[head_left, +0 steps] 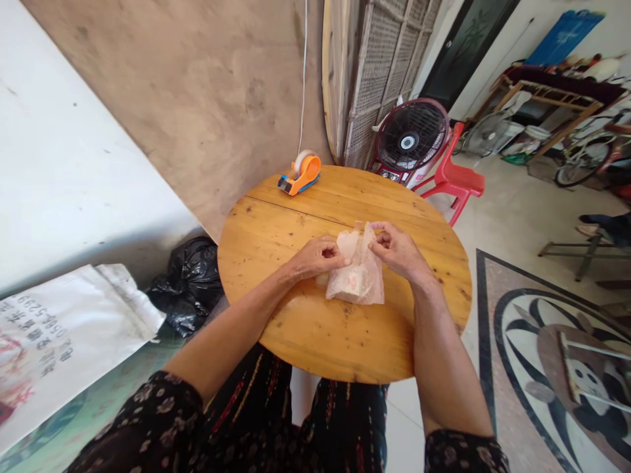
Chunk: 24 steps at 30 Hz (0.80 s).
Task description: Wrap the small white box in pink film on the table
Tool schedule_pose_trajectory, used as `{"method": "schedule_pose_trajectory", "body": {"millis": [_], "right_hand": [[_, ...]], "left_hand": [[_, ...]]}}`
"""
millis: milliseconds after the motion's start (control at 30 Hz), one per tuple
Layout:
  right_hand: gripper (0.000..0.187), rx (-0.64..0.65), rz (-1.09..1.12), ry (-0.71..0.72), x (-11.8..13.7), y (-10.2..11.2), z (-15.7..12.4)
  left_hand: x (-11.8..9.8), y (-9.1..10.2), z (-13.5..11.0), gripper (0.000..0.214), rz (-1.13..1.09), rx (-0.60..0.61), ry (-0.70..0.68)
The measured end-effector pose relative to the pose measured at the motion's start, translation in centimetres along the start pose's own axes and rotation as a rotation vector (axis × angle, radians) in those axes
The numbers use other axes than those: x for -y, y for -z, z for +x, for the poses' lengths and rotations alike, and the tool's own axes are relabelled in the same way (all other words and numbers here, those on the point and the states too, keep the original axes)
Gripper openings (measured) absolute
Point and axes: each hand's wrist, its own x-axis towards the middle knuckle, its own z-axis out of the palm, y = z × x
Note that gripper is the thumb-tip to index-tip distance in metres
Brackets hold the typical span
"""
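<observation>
On the round wooden table [315,335] lies a pinkish, see-through bubble-wrap bag [372,286]. Inside it shows a small pale box [351,281] with a reddish mark; its kind I cannot make out. My left hand [318,255] pinches the bag's upper left edge between thumb and fingers. At the upper right edge, my right hand [394,248] pinches the bag the same way. The top of the bag stands up between both hands, while the part with the box rests on the wood.
An orange and blue tape dispenser [302,174] with a roll stands near the table's far edge. Behind the table are a fan [409,139] and a red plastic chair [456,176]. A black plastic bag [190,282] and a white printed sack [73,341] lie to the left.
</observation>
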Motion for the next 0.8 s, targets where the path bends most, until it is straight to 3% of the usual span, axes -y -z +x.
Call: {"method": "schedule_pose_trajectory", "body": {"millis": [167, 367, 467, 633, 700, 800], "right_hand": [[0.041, -0.085, 0.309, -0.039, 1.3, -0.8, 0.2], [0.037, -0.094, 0.361, -0.112, 1.0, -1.0, 0.4], [0.036, -0.108, 0.246, -0.149, 0.0, -0.4, 0.4], [0.032, -0.135, -0.186, -0.223, -1.2, 0.2, 0.5], [0.032, -0.121, -0.259, -0.243, -1.1, 0.2, 0.5], [0.030, -0.101, -0.305, -0.253, -0.8, 0.3, 0.5]], "left_hand": [[-0.1, 0.0, 0.0, 0.041, 0.012, 0.023, 0.032], [0.0, -0.1, -0.3, 0.040, 0.058, -0.047, 0.055], [-0.1, -0.1, -0.6, 0.045, 0.047, 0.019, -0.009], [-0.5, 0.0, -1.0, 0.048, 0.110, 0.185, -0.197], [-0.6, 0.1, -1.1, 0.041, 0.188, 0.174, -0.246], [-0.6, 0.3, -1.1, 0.048, 0.345, 0.105, -0.235]]}}
